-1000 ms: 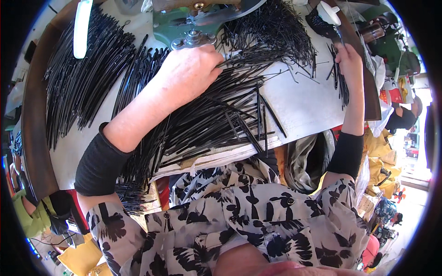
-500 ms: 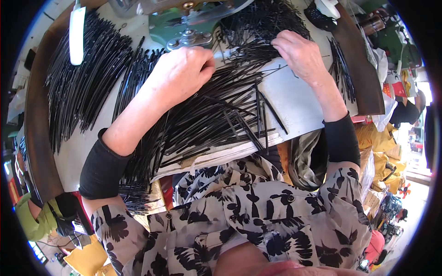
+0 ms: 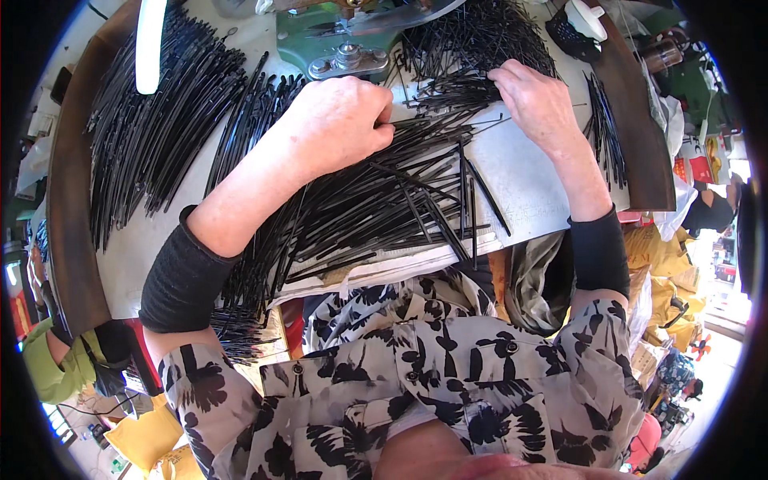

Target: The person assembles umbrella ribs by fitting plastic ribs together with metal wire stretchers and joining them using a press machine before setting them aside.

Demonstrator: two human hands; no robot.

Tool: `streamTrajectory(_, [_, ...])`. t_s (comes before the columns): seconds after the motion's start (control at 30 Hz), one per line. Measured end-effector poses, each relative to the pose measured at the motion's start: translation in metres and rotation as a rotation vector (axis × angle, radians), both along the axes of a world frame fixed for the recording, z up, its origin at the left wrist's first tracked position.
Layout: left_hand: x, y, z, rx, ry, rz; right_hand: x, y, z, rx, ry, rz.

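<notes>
My left hand (image 3: 342,120) is closed just on the near side of a metal fixture (image 3: 349,61) on a green machine base (image 3: 300,36). Its fingertips are turned away, so whatever it grips is hidden. Below it, a fanned heap of thin black strips (image 3: 360,208) spreads over the table. My right hand (image 3: 538,104) has thumb and fingers brought together at the edge of a bundle of black strips (image 3: 456,92). I cannot make out what lies between those fingertips. Behind that bundle is a tangled pile of black pieces (image 3: 488,36).
Two more batches of black strips lie left of the machine, a large one (image 3: 168,120) and a narrower one (image 3: 252,120). On the right are a small strip bundle (image 3: 606,132) and a black mesh container (image 3: 574,30). A brown raised edge (image 3: 632,104) borders the table. A white lamp arm (image 3: 150,48) hangs at upper left.
The whole view has shifted slightly, carrying the table and machine rightward in the picture. My left hand sits a little farther from the metal fixture. My right hand stays by the bundle.
</notes>
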State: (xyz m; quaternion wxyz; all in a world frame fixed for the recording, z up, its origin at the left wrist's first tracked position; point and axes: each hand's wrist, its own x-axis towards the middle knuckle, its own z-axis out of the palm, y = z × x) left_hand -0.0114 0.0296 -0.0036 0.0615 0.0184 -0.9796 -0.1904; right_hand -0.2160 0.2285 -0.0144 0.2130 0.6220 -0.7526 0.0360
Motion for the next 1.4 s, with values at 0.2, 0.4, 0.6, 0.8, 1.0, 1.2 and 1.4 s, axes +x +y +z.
streamTrajectory(0.2, [-0.002, -0.005, -0.003, 0.075, 0.048, -0.006, 0.003, 0.002, 0.002, -0.063, -0.101, 0.064])
streamTrajectory(0.4, [0.0, -0.003, -0.002, 0.135, 0.226, 0.08, 0.029, -0.011, 0.01, -0.351, -0.583, -0.013])
streamTrajectory(0.6, [0.003, 0.003, -0.002, -0.1, 0.062, -0.044, 0.041, -0.029, 0.002, -0.497, -1.212, 0.043])
streamTrajectory(0.8, [-0.001, 0.002, 0.003, 0.049, -0.037, 0.003, 0.039, -0.032, -0.012, -0.39, -1.21, 0.008])
streamTrajectory(1.0, [0.0, -0.003, -0.001, 0.09, 0.054, 0.023, 0.045, -0.034, -0.005, -0.419, -1.021, 0.018])
streamTrajectory(1.2, [0.0, -0.011, 0.001, 0.357, 0.141, 0.054, 0.054, -0.041, -0.004, -0.385, -1.053, 0.032])
streamTrajectory(1.4, [0.003, -0.013, -0.008, 0.24, 0.242, 0.017, 0.066, -0.042, 0.012, 0.02, -0.691, 0.063])
